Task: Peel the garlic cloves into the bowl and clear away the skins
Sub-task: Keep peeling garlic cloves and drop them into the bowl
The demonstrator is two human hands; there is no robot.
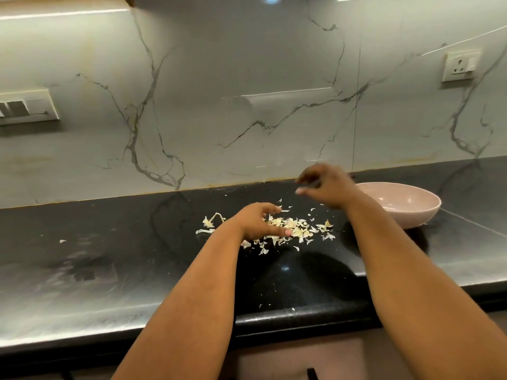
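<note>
Black counter [137, 270] carries the skins [293, 229] mid-way, well back from its front edge; no writing shows. Left hand [258, 220] rests on them, fingers loosely spread. Right hand [326, 187] hovers blurred, grip unclear, beside the pink bowl [411, 212].

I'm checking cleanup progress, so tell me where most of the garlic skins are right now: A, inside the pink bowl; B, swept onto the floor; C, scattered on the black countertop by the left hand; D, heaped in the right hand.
C: the garlic skins lie loose on the black countertop by the left hand.
</note>
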